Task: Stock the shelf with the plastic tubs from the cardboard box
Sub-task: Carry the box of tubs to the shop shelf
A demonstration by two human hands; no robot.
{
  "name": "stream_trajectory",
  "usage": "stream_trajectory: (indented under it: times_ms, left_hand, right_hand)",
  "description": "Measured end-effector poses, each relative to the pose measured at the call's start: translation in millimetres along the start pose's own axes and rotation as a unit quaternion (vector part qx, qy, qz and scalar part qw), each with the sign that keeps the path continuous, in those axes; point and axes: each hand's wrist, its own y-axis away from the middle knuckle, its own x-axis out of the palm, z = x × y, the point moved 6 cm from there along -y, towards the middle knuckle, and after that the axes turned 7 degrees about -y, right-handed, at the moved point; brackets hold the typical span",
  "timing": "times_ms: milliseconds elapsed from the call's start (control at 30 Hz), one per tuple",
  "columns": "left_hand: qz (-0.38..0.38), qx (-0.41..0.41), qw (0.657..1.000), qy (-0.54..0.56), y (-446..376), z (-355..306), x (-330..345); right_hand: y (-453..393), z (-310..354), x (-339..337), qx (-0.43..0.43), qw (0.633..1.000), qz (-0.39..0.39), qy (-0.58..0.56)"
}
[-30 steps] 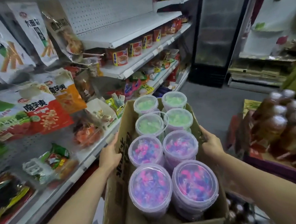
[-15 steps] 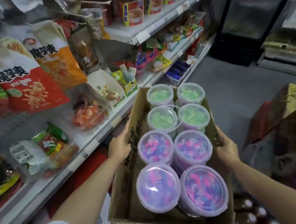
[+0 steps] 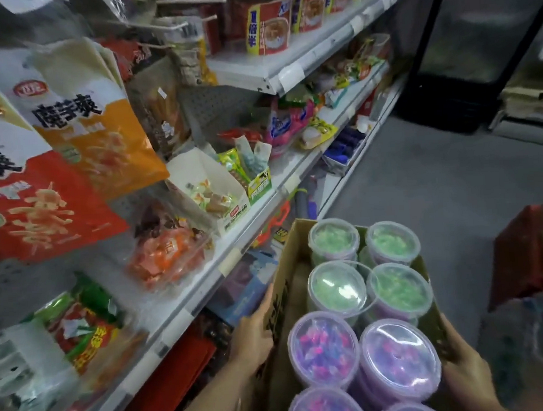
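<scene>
An open cardboard box (image 3: 288, 287) fills the lower right of the head view, carried between both hands. My left hand (image 3: 254, 333) grips its left wall and my right hand (image 3: 465, 374) grips its right wall. Inside stand several clear-lidded plastic tubs in two rows: green-filled ones (image 3: 337, 288) at the far end and pink-and-purple ones (image 3: 323, 348) nearer me. The white shelf (image 3: 235, 258) with snack packs runs along the left, just beside the box.
Large snack bags (image 3: 97, 127) hang on pegs at upper left. Orange packets (image 3: 168, 256) and a white display carton (image 3: 209, 193) sit on the shelf. Noodle cups (image 3: 269, 27) line the shelf above. A dark fridge (image 3: 476, 34) stands far right, and grey floor (image 3: 438, 201) lies ahead.
The box and both hands have sunk lower and to the right in the view as I moved closer to the shelf. Both grips are unchanged.
</scene>
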Motion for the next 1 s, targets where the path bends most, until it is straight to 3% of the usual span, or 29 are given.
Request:
stream_trajectory:
  times_ms: [467,1000]
  left_hand:
    - [-0.022,0.018,1.000,0.006,-63.6,80.4,53.4]
    - [-0.021,0.047,0.999,-0.015,-135.0,57.0,52.5]
  right_hand:
    - [-54.9,-28.5,79.5,0.043,0.999,-0.018,0.013]
    - [-87.6,-33.2,90.2,0.054,0.995,-0.084,-0.020]
